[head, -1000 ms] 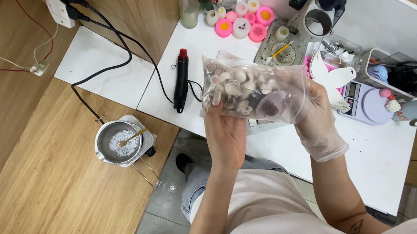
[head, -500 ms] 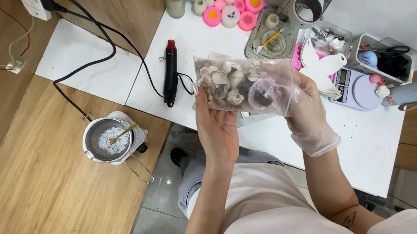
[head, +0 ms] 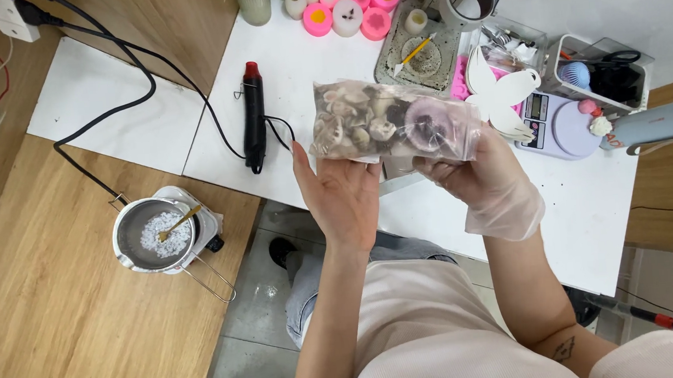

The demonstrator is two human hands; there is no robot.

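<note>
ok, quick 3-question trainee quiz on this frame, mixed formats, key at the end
1. True or false: both hands hold the clear bag of shells above the white table.
2. Which hand wears a thin clear glove? A) left hand B) right hand C) both
3. Fill in: the metal pot with white flakes and a stirrer sits on the wooden ____.

Key
1. True: the bare left hand supports the bag from below at one end, and the right grips the other end.
2. B
3. Floor, on a small heater, left of the table.
</note>
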